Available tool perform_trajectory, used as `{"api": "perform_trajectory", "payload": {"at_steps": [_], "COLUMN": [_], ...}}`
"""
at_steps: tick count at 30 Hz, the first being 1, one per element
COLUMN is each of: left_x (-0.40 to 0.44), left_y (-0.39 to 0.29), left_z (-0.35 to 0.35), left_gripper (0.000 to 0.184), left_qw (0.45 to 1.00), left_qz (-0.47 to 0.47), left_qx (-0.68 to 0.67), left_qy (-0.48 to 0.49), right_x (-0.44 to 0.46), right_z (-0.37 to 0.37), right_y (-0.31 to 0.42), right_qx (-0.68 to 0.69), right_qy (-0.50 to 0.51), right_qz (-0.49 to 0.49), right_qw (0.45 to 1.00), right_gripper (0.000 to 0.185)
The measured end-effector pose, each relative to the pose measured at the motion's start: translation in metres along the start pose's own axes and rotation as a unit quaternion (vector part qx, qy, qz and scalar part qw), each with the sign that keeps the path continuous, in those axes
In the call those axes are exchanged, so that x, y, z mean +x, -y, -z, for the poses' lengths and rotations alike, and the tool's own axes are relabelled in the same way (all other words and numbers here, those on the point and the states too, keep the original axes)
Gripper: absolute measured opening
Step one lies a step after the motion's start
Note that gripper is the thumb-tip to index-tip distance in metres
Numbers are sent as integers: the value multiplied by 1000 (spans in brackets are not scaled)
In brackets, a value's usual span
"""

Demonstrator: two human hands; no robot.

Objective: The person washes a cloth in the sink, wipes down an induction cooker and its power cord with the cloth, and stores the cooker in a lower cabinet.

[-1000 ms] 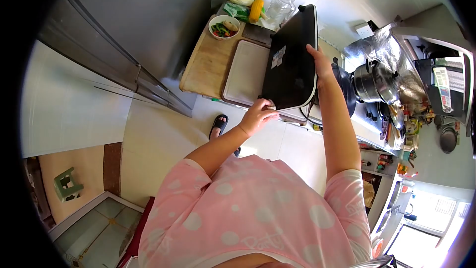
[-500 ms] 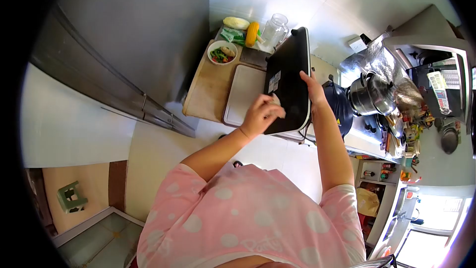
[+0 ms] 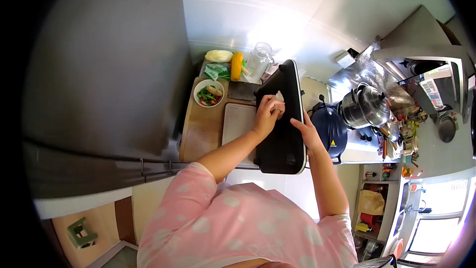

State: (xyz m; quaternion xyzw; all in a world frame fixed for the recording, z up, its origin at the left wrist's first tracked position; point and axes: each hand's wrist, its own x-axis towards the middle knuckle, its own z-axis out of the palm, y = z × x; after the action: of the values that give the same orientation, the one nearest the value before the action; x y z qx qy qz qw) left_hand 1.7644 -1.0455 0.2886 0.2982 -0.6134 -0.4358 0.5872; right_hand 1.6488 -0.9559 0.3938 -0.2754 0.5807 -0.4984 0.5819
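A black, flat rectangular appliance with a pale rim and small corner feet stands tipped up on its side; its exact kind I cannot tell. My right hand grips its right-hand edge, thumb over the near face. Closed around a crumpled whitish wipe, my left hand presses against the black face. Left of the appliance, a pale rectangular tray or board lies on a wooden board, partly hidden by my left forearm.
A white bowl of cut vegetables sits on the wooden board. Behind it are a cabbage, a corn cob and a glass pitcher. A dark blue pot-like appliance and a steel pot stand to the right.
My left hand has moved onto the black face with the wipe. My right hand sits lower along the edge. The label on the face is now covered, and the view has shifted.
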Motion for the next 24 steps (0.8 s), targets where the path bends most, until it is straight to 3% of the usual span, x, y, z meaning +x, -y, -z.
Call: {"api": "perform_trajectory", "payload": {"at_steps": [3,6,7,11,14,24], "left_x": [40,65,68,63,65,88], "left_y": [5,45,63,122,134,176], "left_z": [-6,-8,-7,-8,-7,27], "left_gripper": [17,15,23,43,45,26], "left_qw": [998,998,995,988,985,980], "left_qz": [40,-3,3,102,143,191], "left_qx": [-46,64,100,105,75,53], "left_qy": [4,-20,-14,-58,-55,-4], "right_x": [1,3,2,9,13,6], "right_z": [6,11,12,16,27,53], "right_y": [4,10,15,15,15,26], "right_qx": [-24,-74,-75,-258,-388,-411], "right_qy": [-16,-23,-19,-71,-90,-76], "right_qz": [-1,8,-4,51,66,42], "right_qw": [1000,997,997,962,915,908], "right_gripper": [72,76,80,84,90,87]}}
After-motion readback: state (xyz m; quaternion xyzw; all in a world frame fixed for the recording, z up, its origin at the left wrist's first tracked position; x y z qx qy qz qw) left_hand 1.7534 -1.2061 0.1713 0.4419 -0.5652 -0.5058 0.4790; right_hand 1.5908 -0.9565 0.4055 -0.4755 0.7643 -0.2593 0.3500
